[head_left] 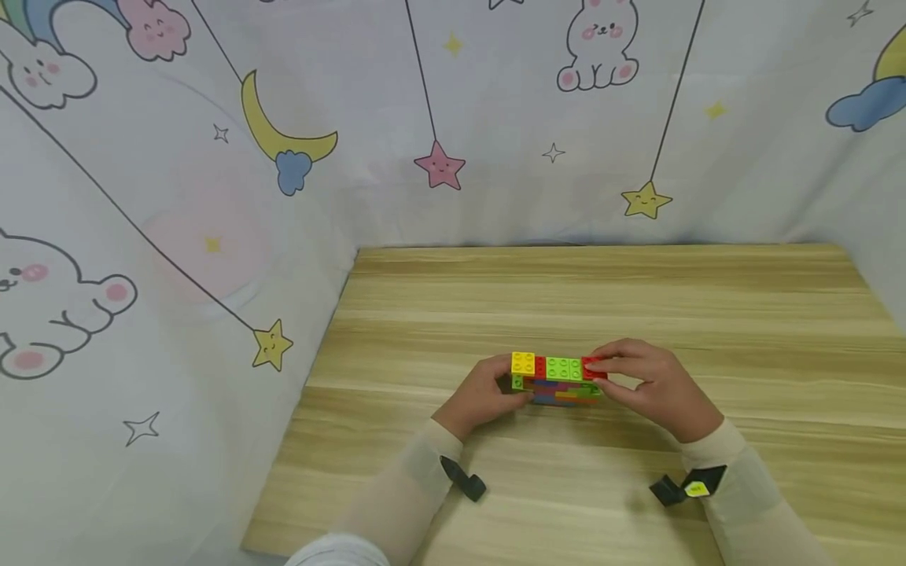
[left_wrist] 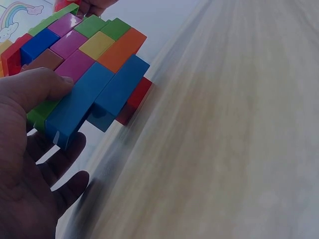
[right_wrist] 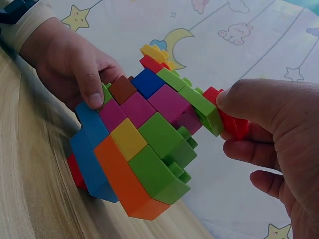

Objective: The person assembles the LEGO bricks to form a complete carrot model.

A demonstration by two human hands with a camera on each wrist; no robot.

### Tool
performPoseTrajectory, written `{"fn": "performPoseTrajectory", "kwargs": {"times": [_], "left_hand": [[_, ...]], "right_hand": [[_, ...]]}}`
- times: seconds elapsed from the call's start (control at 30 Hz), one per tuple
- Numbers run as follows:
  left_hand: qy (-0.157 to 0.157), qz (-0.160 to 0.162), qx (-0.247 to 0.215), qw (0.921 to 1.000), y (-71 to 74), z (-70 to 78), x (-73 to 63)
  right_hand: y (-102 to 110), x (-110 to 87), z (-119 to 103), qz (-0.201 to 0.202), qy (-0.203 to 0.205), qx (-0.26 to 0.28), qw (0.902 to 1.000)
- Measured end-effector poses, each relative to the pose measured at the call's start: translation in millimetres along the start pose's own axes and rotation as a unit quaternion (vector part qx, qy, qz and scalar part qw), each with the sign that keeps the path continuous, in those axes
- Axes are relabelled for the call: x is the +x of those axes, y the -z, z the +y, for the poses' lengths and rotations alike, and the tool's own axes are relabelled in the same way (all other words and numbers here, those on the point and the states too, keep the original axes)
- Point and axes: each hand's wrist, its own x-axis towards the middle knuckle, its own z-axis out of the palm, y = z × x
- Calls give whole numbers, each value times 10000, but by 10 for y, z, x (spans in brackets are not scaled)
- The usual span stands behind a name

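A wall of interlocking toy bricks [right_wrist: 137,107] stands on the table, in blue, orange, yellow, green, pink, brown and red. My left hand [head_left: 484,397] grips its left end, thumb on the near face by a blue brick [left_wrist: 79,104] and a pink one; the lower fingers are spread. On the top row lie a yellow brick [head_left: 523,362], a narrow red one and green ones [head_left: 563,368]. My right hand [head_left: 654,385] pinches a red brick [right_wrist: 234,119] between thumb and fingers at the row's right end. That brick meets the green one; whether they are locked together cannot be told.
The wood-grain table [head_left: 425,306] spreads around the brick wall. Behind and to the left hangs a white cloth [head_left: 495,102] printed with stars, moons and bears. Black wrist mounts [head_left: 463,478] sit on both sleeves.
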Motion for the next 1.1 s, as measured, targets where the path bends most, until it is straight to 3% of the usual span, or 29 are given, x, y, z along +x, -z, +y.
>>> {"fn": "performPoseTrajectory", "kwargs": {"times": [0.23, 0.33, 0.47, 0.57, 0.67, 0.8, 0.97, 1.1], "left_hand": [[-18, -10, -33, 10000, -22, -14, -2], [-15, 15, 191, 9998, -18, -24, -13], [92, 212, 728, 9971, 19, -24, -44], [192, 353, 913, 9950, 53, -19, -62], [434, 515, 731, 9950, 70, -12, -66], [1018, 839, 215, 9910, 70, 16, -53], [1640, 990, -259, 9811, 47, 40, -13], [1877, 1026, -318, 9763, 25, 38, 5]], "right_hand": [[-21, -39, 23, 96, 11, 49, 9999], [-61, -93, 51, 288, -68, 224, 9993], [-151, -246, 104, 504, -672, 390, 9957], [-260, -375, 151, 353, -1437, 404, 9882], [-383, -428, 189, 83, -2140, 578, 9751], [-470, -394, 193, 55, -2826, 757, 9562], [-459, -346, 172, 137, -3311, 700, 9409], [-443, -321, 177, 121, -3484, 719, 9345]]}}
